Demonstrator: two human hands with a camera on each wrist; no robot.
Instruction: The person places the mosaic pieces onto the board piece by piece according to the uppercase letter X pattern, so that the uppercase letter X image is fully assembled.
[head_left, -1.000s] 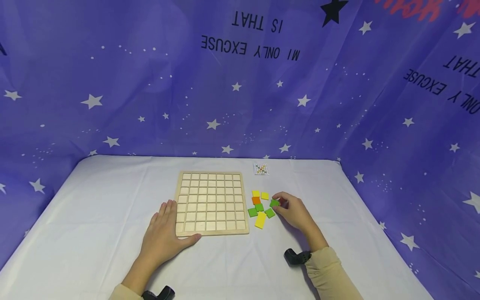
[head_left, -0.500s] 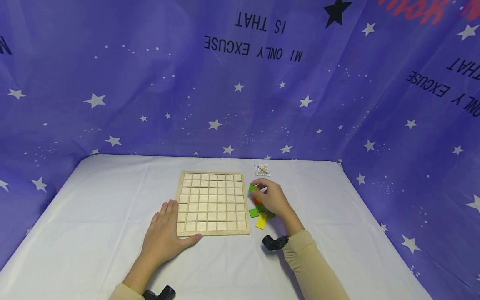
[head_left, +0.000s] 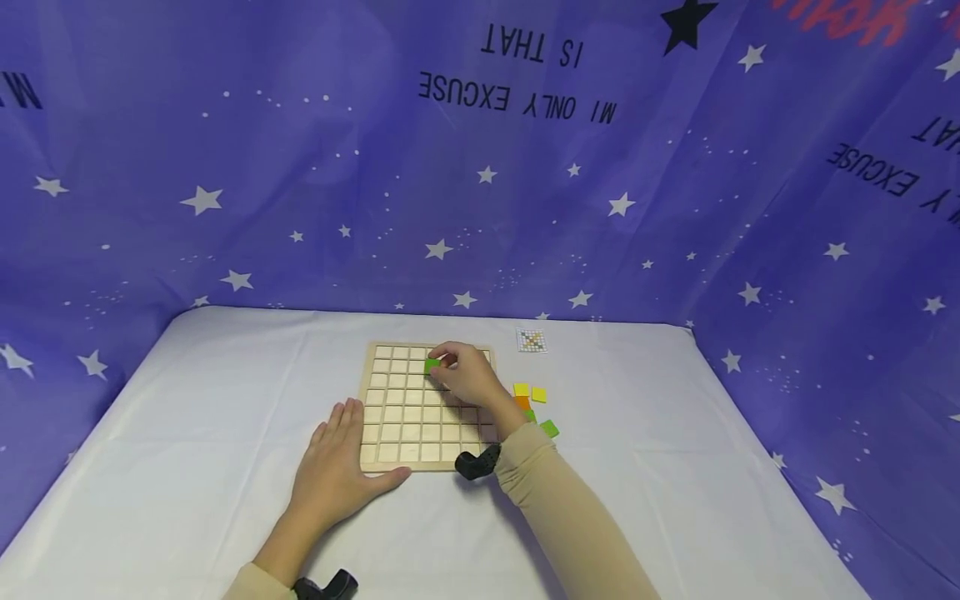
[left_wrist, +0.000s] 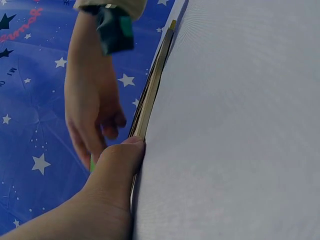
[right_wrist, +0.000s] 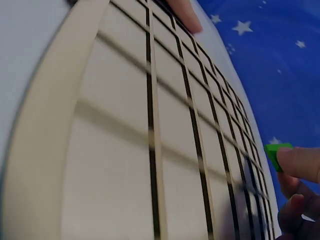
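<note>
A square wooden grid board lies on the white table. My left hand rests against its left side with straight fingers, the thumb at the front edge. The left wrist view shows the thumb touching the board's edge. Over the far part of the grid, my right hand pinches a green square tile between thumb and fingers. In the right wrist view the green tile is held above the board's surface. My right hand and forearm cover part of the board's right side.
To the right of the board lie yellow tiles, an orange tile and green tiles, partly behind my right arm. Behind them is a small card with a coloured grid pattern. A purple starred cloth stands behind the table.
My right hand has carried the green tile leftward from the loose tiles to over the board's far part. The left hand keeps its place at the board's edge. The head view has shifted slightly.
</note>
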